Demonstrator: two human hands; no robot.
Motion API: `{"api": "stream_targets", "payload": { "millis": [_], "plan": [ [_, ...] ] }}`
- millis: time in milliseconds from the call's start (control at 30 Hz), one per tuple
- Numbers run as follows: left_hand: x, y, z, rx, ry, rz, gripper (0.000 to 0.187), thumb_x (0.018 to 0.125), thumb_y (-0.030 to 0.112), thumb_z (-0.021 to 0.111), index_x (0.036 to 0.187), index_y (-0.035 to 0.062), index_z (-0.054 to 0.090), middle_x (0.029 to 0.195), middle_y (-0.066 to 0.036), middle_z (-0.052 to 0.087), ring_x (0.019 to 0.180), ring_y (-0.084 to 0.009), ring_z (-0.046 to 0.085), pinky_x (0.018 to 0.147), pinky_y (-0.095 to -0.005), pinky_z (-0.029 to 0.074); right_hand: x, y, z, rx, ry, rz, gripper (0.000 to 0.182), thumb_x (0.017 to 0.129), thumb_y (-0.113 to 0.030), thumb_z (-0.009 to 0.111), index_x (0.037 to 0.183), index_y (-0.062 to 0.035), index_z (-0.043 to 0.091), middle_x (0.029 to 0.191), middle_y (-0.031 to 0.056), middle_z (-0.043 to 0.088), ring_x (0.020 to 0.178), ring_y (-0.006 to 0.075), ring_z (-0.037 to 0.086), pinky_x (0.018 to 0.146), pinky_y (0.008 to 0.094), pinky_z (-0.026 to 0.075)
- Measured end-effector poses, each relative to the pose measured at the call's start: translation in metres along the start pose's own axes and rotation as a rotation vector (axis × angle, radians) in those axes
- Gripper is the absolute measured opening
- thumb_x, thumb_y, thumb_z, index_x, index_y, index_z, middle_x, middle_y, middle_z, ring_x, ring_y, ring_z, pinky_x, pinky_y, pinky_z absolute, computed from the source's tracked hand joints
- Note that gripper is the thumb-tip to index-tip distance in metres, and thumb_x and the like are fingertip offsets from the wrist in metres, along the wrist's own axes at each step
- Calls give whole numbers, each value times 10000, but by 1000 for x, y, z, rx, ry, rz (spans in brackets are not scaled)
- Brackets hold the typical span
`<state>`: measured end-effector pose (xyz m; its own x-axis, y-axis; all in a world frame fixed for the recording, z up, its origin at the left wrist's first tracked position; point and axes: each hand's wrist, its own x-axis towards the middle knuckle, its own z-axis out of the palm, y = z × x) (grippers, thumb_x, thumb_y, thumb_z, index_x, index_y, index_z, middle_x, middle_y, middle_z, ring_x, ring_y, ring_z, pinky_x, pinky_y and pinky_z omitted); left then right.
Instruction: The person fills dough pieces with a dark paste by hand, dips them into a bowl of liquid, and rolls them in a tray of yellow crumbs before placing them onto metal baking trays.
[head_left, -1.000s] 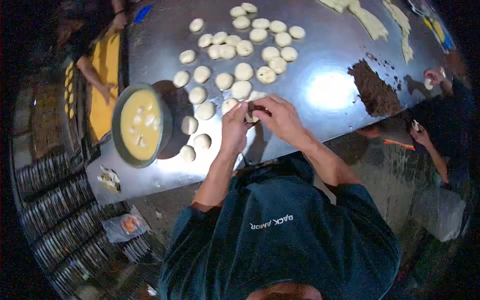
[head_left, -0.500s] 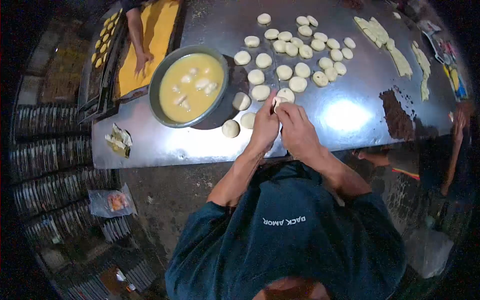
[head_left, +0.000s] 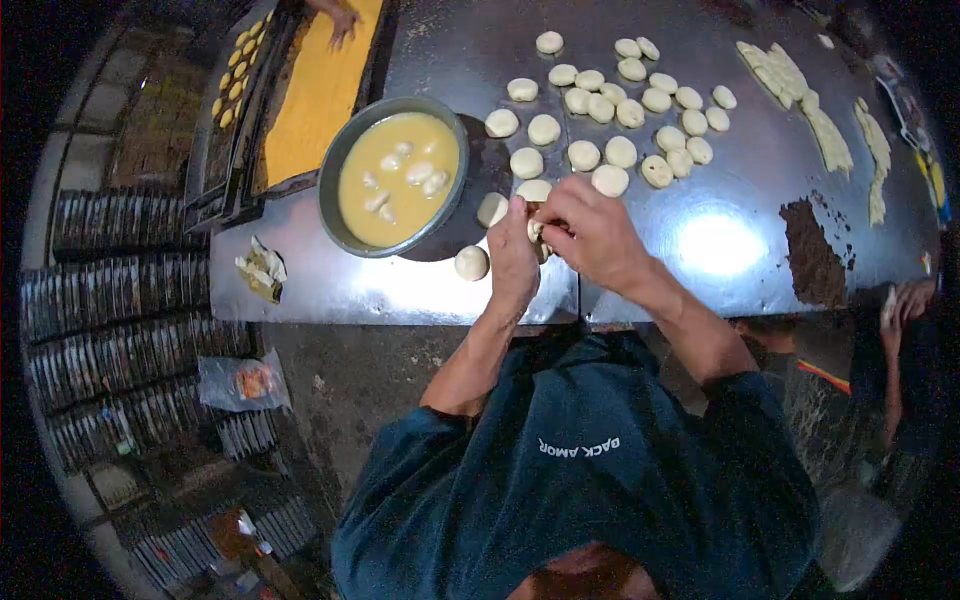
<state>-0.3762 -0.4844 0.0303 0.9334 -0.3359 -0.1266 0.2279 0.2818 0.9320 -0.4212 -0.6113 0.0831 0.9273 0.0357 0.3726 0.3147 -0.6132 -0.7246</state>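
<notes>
A small piece of dough [head_left: 535, 230] sits between my two hands, mostly covered by fingers. My left hand [head_left: 514, 252] cups it from the left, thumb upright. With bent fingertips, my right hand [head_left: 592, 232] pinches the dough's edge from the other side. Round pale dough balls [head_left: 583, 155] lie in a loose group on the metal table beyond my hands, some with dark specks. A single dough ball [head_left: 472, 263] rests left of my left hand. Further left stands a grey bowl [head_left: 330, 215] of yellow liquid with several white lumps in it.
Dark brown crumbly filling [head_left: 815, 255] is heaped at right, with dough strips [head_left: 825, 135] behind it. A crumpled wrapper [head_left: 262, 268] lies at the left front corner. Another person's hand [head_left: 343, 28] is over a yellow-coated tray [head_left: 310, 110]. Stacked trays [head_left: 120, 300] stand at left.
My right hand has lifted and its fingers now bend over the dough's edge. The other person's hand has moved back along the yellow tray. The whole view has shifted slightly.
</notes>
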Motion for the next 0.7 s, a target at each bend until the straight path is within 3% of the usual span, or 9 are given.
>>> {"api": "stream_targets", "payload": {
  "millis": [33, 133, 233, 267, 367, 467, 567, 600, 700],
  "plan": [
    [2, 1, 5, 2, 21, 3, 372, 983, 337, 388, 900, 23, 570, 795, -52, 584, 676, -101, 545, 587, -229, 440, -5, 7, 5, -48, 27, -46, 266, 757, -25, 605, 1019, -33, 560, 948, 124, 537, 838, 305, 595, 709, 368, 506],
    [12, 4, 7, 20, 64, -193, 508, 978, 461, 306, 873, 31, 555, 776, -53, 570, 681, -121, 537, 615, -258, 446, -17, 0, 13, -71, 147, -173, 173, 741, 8, 625, 909, -1, 583, 925, 118, 577, 790, 280, 596, 643, 367, 502],
    [11, -3, 14, -107, 130, -185, 533, 976, 485, 288, 891, 31, 556, 808, -68, 585, 735, -120, 549, 649, -276, 452, -19, 21, 13, -155, 194, -224, 147, 749, 7, 626, 891, -14, 592, 950, 125, 581, 772, 275, 601, 651, 349, 503],
    [10, -3, 13, -347, 92, -157, 531, 983, 459, 303, 1032, -9, 549, 879, -100, 626, 713, -146, 590, 613, -281, 484, -15, 30, 10, -52, 141, -141, 174, 746, -5, 638, 915, -29, 605, 954, 123, 578, 749, 266, 602, 650, 339, 500],
    [6, 18, 16, -295, 75, -197, 505, 990, 423, 301, 1064, -10, 551, 906, -105, 627, 741, -160, 608, 619, -302, 520, 10, 23, -7, 108, 23, 65, 214, 737, -37, 669, 946, -61, 630, 912, 106, 577, 692, 212, 605, 633, 301, 489],
    [12, 16, -10, -213, -59, -177, 426, 991, 349, 341, 1012, -11, 569, 818, -88, 613, 675, -129, 598, 474, -257, 492, 29, 8, -1, 223, -59, 301, 138, 765, -78, 653, 883, -39, 594, 869, 121, 575, 719, 284, 602, 636, 358, 494],
    [19, 23, -35, -185, -66, -247, 423, 993, 352, 341, 925, 5, 573, 732, -64, 583, 627, -115, 574, 441, -242, 451, 22, 10, 46, 181, 66, 176, 207, 763, -79, 652, 961, -52, 601, 886, 105, 571, 767, 270, 602, 654, 356, 505],
    [22, 24, -44, -145, -24, -310, 430, 994, 359, 335, 882, 16, 570, 694, -52, 564, 607, -110, 560, 427, -235, 429, 19, -2, 57, -37, 124, 10, 244, 760, -61, 649, 998, -51, 593, 885, 107, 566, 813, 266, 599, 664, 369, 506],
    [25, 26, -56, -204, 33, -205, 448, 995, 380, 320, 847, 32, 560, 697, -46, 554, 606, -113, 548, 421, -232, 412, 15, -44, 77, -192, 184, -52, 218, 760, -32, 638, 972, -41, 590, 880, 114, 565, 835, 276, 600, 678, 379, 508]
  ]
}}
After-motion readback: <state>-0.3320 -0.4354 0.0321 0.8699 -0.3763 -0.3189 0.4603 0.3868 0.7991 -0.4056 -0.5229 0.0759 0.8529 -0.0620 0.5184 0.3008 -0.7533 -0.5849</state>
